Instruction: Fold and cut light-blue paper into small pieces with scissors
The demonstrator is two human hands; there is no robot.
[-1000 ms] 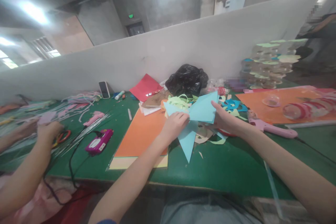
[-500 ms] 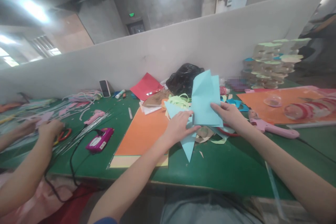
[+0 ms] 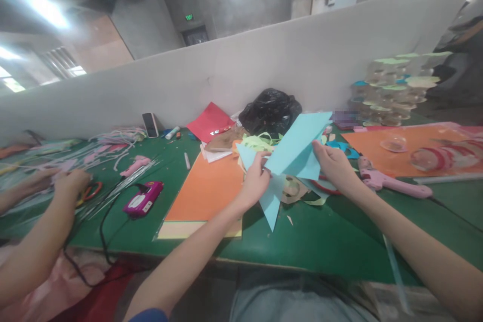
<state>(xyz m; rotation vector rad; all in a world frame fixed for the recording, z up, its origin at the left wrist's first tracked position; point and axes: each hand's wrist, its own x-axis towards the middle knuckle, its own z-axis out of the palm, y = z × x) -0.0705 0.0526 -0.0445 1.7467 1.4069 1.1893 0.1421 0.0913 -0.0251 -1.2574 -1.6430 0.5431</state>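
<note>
A folded sheet of light blue paper [image 3: 300, 146] is held up between my hands above the green table. My left hand [image 3: 257, 181] pinches its left corner, fingers closed. On the paper's right edge, my right hand [image 3: 335, 163] grips with thumb and fingers. Another light blue paper piece [image 3: 271, 209], with a pointed lower end, lies on the table under and beside my left hand. Cut paper scraps [image 3: 294, 190] lie beneath the held sheet, along with red scissor handles [image 3: 329, 188] that are partly hidden.
Orange paper [image 3: 207, 191] lies left of my hands. A pink glue gun [image 3: 394, 183] rests at the right. Behind are a black plastic bag [image 3: 269, 110] and red paper [image 3: 211, 123]. A co-worker's hands [image 3: 71, 183] work at the left near a purple box [image 3: 144, 199].
The held blue paper has gone from upright to tilted, its top now leaning right with a slanting fold. My left hand has closed on its corner.
</note>
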